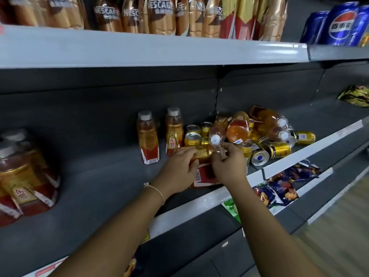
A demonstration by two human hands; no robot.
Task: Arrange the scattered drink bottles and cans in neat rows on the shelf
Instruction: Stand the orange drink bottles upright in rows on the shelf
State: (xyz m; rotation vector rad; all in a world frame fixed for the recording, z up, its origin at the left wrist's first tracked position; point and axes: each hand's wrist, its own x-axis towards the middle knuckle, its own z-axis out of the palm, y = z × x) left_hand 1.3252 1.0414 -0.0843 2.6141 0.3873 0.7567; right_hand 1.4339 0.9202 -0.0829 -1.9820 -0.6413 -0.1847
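Grey shop shelving fills the view, and both forearms reach in over the front edge of the middle shelf [83,176]. Nearest the edge, a bottle [205,172] with a red and gold label lies between the two hands. The left hand [179,166], a thin band at its wrist, curls its fingers over the upper part of that bottle. The right hand [229,162] rests against the bottle's other side, thumb and forefinger pinched narrow around something clear; whether it grips the bottle itself I cannot tell. Just behind the hands, a jumbled pile [259,134] of gold cans and amber bottles lies on its side. Left of the pile, two bottles [159,134] stand upright side by side, with a few upright cans [194,134] beside them. Far left, blurred, stands a cluster of bigger bottles [22,176]. Above, on the top shelf, coffee bottles [159,15] stand in a row, with blue cans [339,25] at the right.
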